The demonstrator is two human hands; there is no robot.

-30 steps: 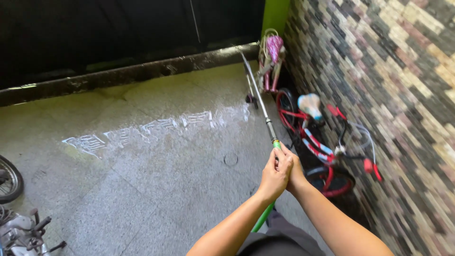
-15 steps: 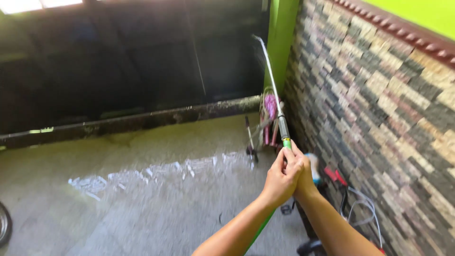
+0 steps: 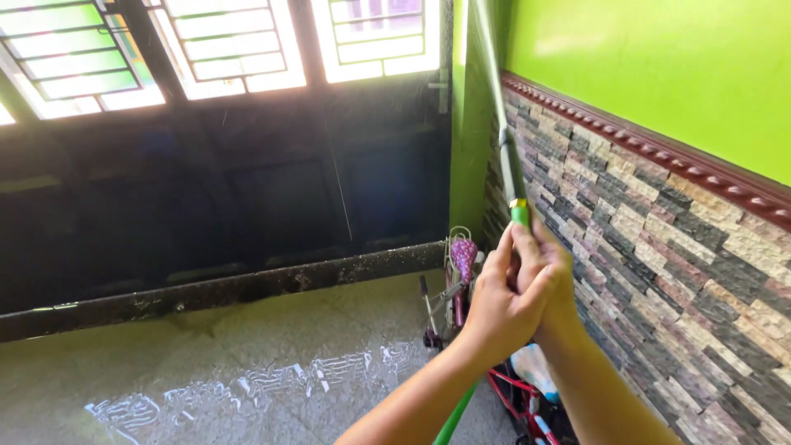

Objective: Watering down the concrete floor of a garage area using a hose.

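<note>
Both my hands clasp the end of a green hose [image 3: 521, 216]. My left hand [image 3: 504, 298] wraps around it in front, and my right hand [image 3: 554, 276] closes behind it. A thin jet of water [image 3: 493, 74] shoots steeply upward from the nozzle, along the corner where the green wall meets the stone-clad wall. The lower part of the green hose [image 3: 455, 416] hangs below my wrists.
A small pink children's bicycle [image 3: 458, 276] leans in the corner, and a red bicycle [image 3: 527, 395] lies below my arms. The stone-clad wall [image 3: 659, 272] runs along the right, green wall [image 3: 651, 74] above. A dark gate [image 3: 222, 189] with barred windows stands ahead. The floor [image 3: 247, 379] is wet.
My hands have lifted the hose end, so the jet now points steeply up the wall corner instead of low toward the floor and bicycles. My view has tilted upward with it.
</note>
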